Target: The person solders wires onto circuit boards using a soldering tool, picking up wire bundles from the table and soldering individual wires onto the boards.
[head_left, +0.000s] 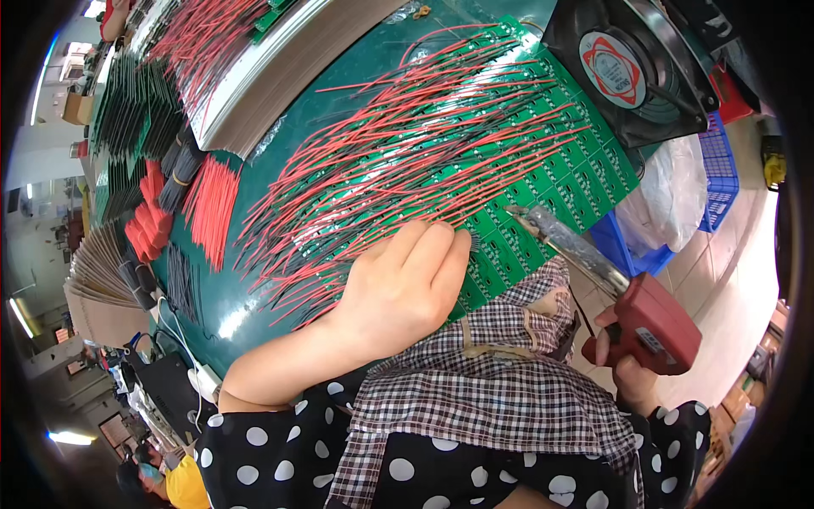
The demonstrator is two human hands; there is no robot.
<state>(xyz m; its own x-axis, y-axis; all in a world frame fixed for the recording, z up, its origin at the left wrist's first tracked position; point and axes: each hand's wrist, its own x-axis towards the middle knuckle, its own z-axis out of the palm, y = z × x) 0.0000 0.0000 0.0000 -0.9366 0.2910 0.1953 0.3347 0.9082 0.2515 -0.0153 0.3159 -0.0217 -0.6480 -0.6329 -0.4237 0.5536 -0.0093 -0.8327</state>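
My right hand (632, 377) grips the handle of a dark red soldering gun (657, 327). The gun's metal barrel slants up and left, with its tip over a large green circuit board panel (598, 174). My left hand (407, 280) is closed above the panel's near side, its fingers pressed together. Dark wire ends (474, 243) show beside its fingertips; the rest of what it grips is hidden by the hand. Rows of long red and black wires (398, 161) lie across the panel and trail off to its left.
A black fan (636, 68) stands at the panel's far right corner. Left are bundles of red wires (212, 204) and black wires (181, 174), near a cardboard stack (280, 76) topped with wired boards. A blue basket (721, 170) and a clear plastic bag (674, 182) are at right.
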